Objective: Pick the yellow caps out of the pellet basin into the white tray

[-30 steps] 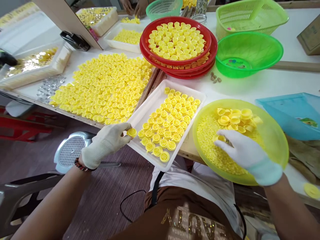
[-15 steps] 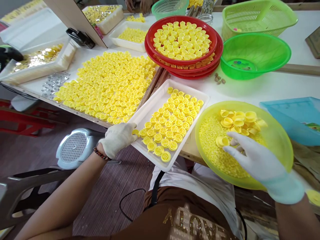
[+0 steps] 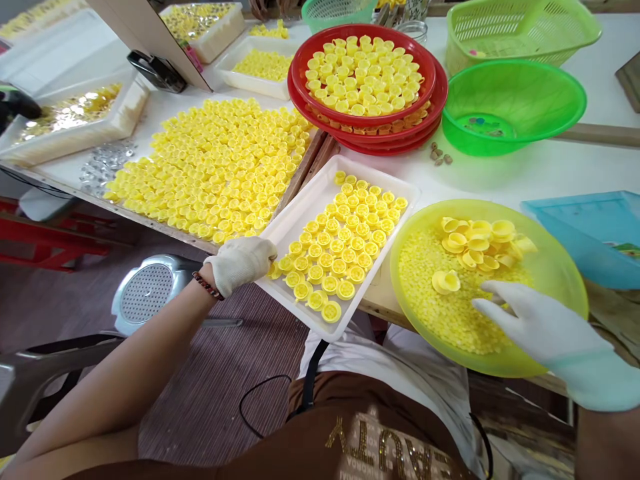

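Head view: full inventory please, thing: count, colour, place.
white tray: one, white, centre, rows of yellow caps
yellow basin: one, translucent yellow, right, loose caps inside
yellow caps: many, spread on the left board
red bowls: a stack, red, top centre, caps inside
green bowl: one, green, upper right
green basket: one, top right
blue tray: one, far right
left hand: white glove, at the white tray's near edge
right hand: white glove, in the yellow basin

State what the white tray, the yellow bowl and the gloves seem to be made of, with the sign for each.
White tray: probably plastic, smooth and matt, with a moulded rim.
Yellow bowl: translucent plastic; light passes through its wall.
Left hand glove: knitted fabric, with a visible weave. Right hand glove: smoother, thinner cloth, it seems.
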Motion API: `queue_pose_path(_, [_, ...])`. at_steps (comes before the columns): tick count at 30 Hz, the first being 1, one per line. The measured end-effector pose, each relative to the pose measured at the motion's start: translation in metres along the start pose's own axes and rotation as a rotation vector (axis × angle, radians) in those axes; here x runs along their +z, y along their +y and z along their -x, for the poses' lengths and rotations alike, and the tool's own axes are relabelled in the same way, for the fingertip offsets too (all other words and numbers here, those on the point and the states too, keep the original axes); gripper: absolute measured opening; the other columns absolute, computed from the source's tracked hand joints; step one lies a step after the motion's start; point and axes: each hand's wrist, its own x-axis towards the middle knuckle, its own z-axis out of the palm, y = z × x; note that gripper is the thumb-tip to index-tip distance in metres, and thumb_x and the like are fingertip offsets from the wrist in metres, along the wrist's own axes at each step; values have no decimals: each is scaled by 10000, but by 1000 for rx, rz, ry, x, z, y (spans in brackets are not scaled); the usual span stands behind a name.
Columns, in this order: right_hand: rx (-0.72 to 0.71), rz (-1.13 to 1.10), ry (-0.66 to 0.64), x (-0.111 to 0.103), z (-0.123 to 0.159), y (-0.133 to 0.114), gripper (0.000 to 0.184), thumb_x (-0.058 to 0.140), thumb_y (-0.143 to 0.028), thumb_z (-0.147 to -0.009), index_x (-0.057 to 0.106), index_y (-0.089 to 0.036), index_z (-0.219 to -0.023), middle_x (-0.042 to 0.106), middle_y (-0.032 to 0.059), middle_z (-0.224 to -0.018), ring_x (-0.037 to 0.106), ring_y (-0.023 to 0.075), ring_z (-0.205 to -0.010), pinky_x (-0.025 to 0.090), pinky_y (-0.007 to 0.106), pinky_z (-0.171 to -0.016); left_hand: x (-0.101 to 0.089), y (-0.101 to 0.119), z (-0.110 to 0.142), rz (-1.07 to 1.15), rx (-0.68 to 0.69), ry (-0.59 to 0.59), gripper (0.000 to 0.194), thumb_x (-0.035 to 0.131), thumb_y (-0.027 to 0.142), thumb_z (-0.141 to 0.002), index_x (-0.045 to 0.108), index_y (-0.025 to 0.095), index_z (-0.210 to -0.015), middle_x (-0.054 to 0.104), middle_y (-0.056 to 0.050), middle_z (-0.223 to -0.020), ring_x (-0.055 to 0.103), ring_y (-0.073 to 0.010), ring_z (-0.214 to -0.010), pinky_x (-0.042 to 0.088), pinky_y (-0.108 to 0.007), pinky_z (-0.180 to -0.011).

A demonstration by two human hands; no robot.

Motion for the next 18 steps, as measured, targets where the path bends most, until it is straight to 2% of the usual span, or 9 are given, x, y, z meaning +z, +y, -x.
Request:
queue_pose_path(5, [0,58,-28,10,-1,6,510,406,-548,-900,649,-172,-1145,703,171,-1227,641,357,-1165,494,522,-1007,-6,-2,-12,9,95,-75,351,502,209,-774,766,207,-1006,743,-89,-973,678,-253,-860,489,-335,-757])
queue_pose_path(9, [-23,71,-62,4,-3,1,527,464,-575,-871,661,-163,-1135,704,179,-1193,650,372,-1134,510,520,-967,-2,-10,-25,58,168,-152,391,533,181,-685,758,224,-1001,746,-48,-874,660,-215,-782,462,-285,-681])
queue_pose_path(12, [-74,60,-142,-2,-1,-10,571,573,-625,-807,660,-187,-1163,703,149,-1138,696,345,-984,553,481,-843,-1,-12,-25,71,152,-103,443,539,201,-677,732,226,-1076,743,-59,-934,659,-221,-818,458,-285,-691])
queue_pose_path(16, [-137,-37,-212,-3,3,-29,516,669,-543,-763,659,-196,-1145,712,98,-1028,700,266,-787,554,396,-708,-4,-9,-17,79,166,23,301,470,299,-784,733,210,-900,717,-70,-883,637,-207,-773,441,-296,-695])
queue_pose_path(18, [-133,-89,-213,-4,3,-36,428,675,-482,-768,670,-191,-1082,719,78,-938,679,236,-707,533,361,-649,-3,-6,-14,93,153,34,282,471,335,-810,719,203,-836,702,-67,-832,611,-195,-722,424,-297,-671])
